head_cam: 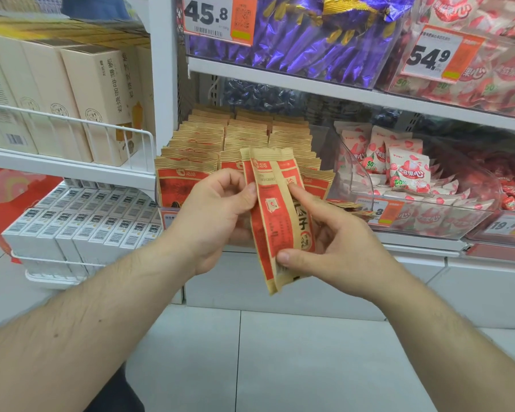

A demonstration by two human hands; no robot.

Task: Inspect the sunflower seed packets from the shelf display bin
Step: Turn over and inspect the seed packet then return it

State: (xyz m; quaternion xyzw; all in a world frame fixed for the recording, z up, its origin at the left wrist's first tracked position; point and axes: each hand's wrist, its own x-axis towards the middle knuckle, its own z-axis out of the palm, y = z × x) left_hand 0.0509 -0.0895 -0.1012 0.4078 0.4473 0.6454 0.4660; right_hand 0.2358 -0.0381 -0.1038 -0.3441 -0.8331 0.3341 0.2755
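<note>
A shopper's left hand (pixel 217 215) and right hand (pixel 336 239) hold a few sunflower seed packets (pixel 275 215) upright in front of the display bin (pixel 238 144), which stands packed with rows of the same brown-and-red packets. The left thumb pinches the near packet's edge; the right hand's fingers (pixel 298 191) and thumb grip the packets from the other side. The inspection appears under way, with the packets being parted. Next would likely come turning one over to read it without dropping the others.
</note>
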